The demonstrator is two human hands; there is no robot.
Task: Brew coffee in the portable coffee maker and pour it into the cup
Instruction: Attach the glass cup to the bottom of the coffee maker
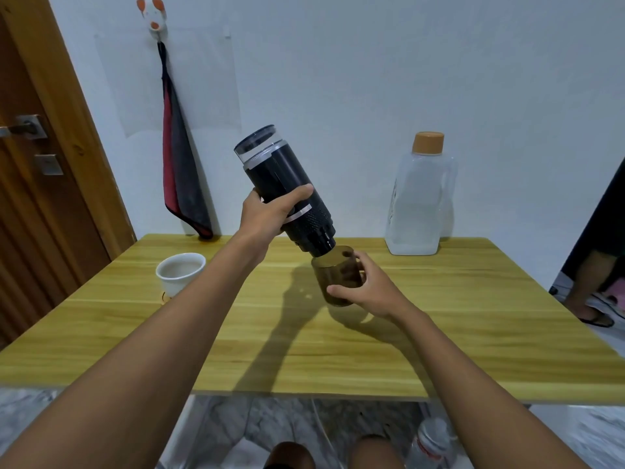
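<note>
- Plastic bottle (431, 443) is lying on the floor under the bench (338, 350), near the person's knees.
- Two bare forearms are reaching forward over the wooden bench.
- Right hand (368, 286) is wrapping around a small brown see-through cup (333, 272), fingers closed on its side; cup is being held tilted, cannot tell if its base is touching the bench.
- Left hand (270, 211) is gripping the black coffee maker (287, 191) around its lower body, thumb on top.
- Coffee maker is being held up off the bench, tilted, clear top end pointing up-left, bottom end sitting at the brown cup's rim.
- White mug (181, 274) is standing upright on the bench to the left, well apart from both hands.
- Clear jug (421, 201) with orange cap is standing at the far right of the bench against the wall.
- Dark red-and-grey cloth (179, 170) is hanging from a wall hook (152, 15), its lower end reaching the bench's far edge.
- Wooden door (37, 164) is showing at far left.
</note>
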